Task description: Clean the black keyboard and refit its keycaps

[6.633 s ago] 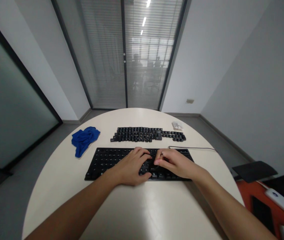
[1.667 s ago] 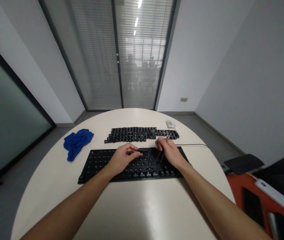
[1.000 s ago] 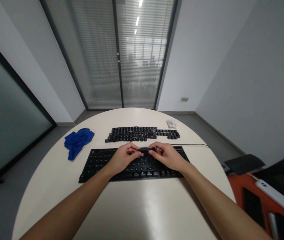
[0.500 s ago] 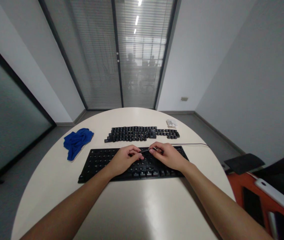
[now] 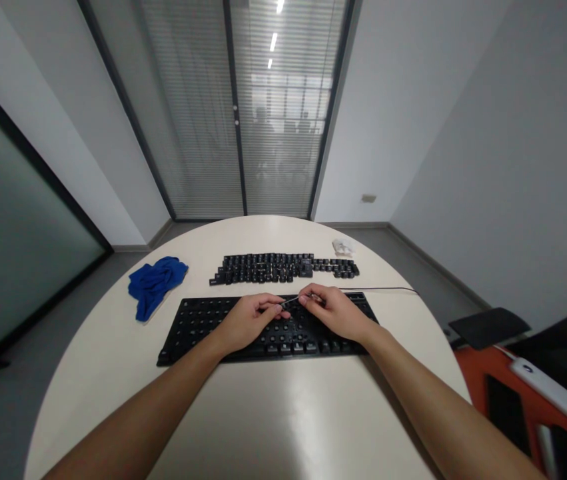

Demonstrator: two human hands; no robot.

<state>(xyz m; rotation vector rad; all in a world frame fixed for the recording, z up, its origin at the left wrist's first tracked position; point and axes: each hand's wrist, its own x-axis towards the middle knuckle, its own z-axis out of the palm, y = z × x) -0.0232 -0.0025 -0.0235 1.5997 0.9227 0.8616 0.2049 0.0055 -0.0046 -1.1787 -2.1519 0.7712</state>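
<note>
A black keyboard base (image 5: pixel 190 330) lies flat on the table, its key posts bare over most of it and a few keycaps along the near edge. Above its middle, my left hand (image 5: pixel 250 320) is closed in a pinch by one end of a thin shiny metal piece (image 5: pixel 291 300). A small dark item may sit at those fingertips, too small to make out. My right hand (image 5: pixel 333 310) is closed on the other end of the thin metal piece, whose full shape the fingers hide. Beyond the base, loose black keycaps (image 5: pixel 263 268) stand in keyboard-like rows.
A crumpled blue cloth (image 5: pixel 157 283) lies at the left of the round table (image 5: pixel 243 413). A small clear plastic bag (image 5: pixel 344 247) sits at the back right. The black cable (image 5: pixel 388 289) runs off the right edge. A white power strip (image 5: pixel 553 392) rests on an orange seat.
Both hands stay almost where they were over the keyboard base. The metal piece between the fingertips has shifted very slightly; the rest looks the same.
</note>
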